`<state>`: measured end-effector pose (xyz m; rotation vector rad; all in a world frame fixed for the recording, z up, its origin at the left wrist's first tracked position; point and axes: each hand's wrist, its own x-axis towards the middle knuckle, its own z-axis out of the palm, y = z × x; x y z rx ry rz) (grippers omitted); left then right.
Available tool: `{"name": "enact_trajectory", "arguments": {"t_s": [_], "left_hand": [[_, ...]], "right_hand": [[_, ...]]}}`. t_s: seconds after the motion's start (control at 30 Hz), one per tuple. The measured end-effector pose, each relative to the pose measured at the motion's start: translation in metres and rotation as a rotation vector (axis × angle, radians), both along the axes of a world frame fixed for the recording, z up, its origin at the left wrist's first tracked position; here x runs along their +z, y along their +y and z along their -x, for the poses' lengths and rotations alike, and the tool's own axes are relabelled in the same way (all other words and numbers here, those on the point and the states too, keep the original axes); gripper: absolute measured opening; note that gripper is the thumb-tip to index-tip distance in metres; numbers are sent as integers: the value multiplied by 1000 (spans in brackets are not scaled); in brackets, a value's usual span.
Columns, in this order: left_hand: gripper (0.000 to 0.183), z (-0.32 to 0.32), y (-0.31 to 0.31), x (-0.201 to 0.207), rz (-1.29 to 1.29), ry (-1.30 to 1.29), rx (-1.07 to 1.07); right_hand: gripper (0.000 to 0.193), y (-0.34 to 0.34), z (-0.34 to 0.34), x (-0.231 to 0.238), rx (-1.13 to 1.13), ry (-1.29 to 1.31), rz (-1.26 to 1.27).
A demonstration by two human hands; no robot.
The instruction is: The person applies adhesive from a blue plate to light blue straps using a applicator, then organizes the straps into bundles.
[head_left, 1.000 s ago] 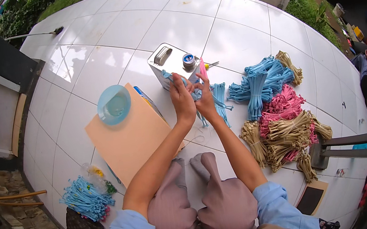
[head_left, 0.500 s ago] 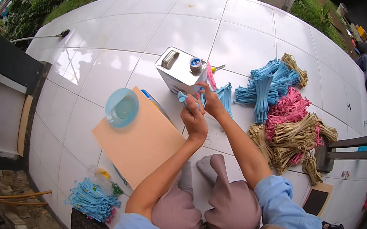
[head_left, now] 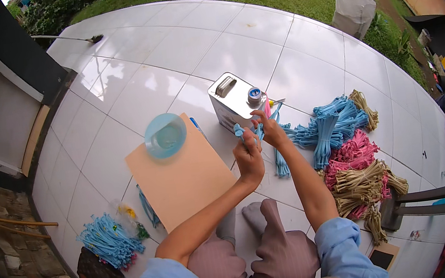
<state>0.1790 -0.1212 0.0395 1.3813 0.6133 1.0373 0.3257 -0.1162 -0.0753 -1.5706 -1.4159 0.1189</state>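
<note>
My left hand (head_left: 250, 163) is closed round a light blue cord (head_left: 239, 130), part of which sticks out above the thumb. Just to its right, my right hand (head_left: 273, 133) has its index finger bent and its other fingers closed at the same blue cord; the exact grip is partly hidden. Both hands are in front of a square metal can (head_left: 228, 96) with a blue-and-silver cap (head_left: 254, 96). More blue cords (head_left: 282, 166) hang or lie under and behind my right wrist. A few pink strands show beside the can.
To the right lie bundles of blue cords (head_left: 326, 139), pink cords (head_left: 351, 153) and beige cords (head_left: 360, 182). A light blue bowl (head_left: 165, 136) stands on a peach board (head_left: 183, 183). At lower left, more blue cords (head_left: 110, 241) rest on a brown bag (head_left: 99, 273). Dark chair legs (head_left: 438, 198) reach in from the right.
The whole view has shifted, so the floor items sit lower and mostly further right. My hands stay together by the can, with the blue cord still in the left one.
</note>
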Motion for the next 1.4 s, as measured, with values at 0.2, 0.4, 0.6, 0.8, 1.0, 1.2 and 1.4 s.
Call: {"name": "enact_trajectory", "arguments": {"t_s": [0.2, 0.4, 0.6, 0.8, 1.0, 1.2, 1.4], "left_hand": [[47, 17, 18, 39, -83, -148, 105], [48, 22, 36, 30, 78, -200, -4], [48, 6, 41, 31, 167, -276, -258], [39, 39, 61, 83, 153, -165, -491], [38, 88, 48, 154, -70, -81, -442], [45, 136, 44, 191, -133, -7, -264], [39, 169, 22, 135, -134, -27, -69]], "right_hand": [[25, -76, -64, 5, -470, 75, 139], [35, -52, -11, 36, -248, 16, -21], [56, -68, -2, 20, -40, -199, 322], [52, -78, 60, 144, 105, 604, -28], [64, -87, 98, 201, 229, 673, 126], [70, -63, 163, 238, 398, 412, 22], [69, -54, 220, 268, 253, 620, -179]]}}
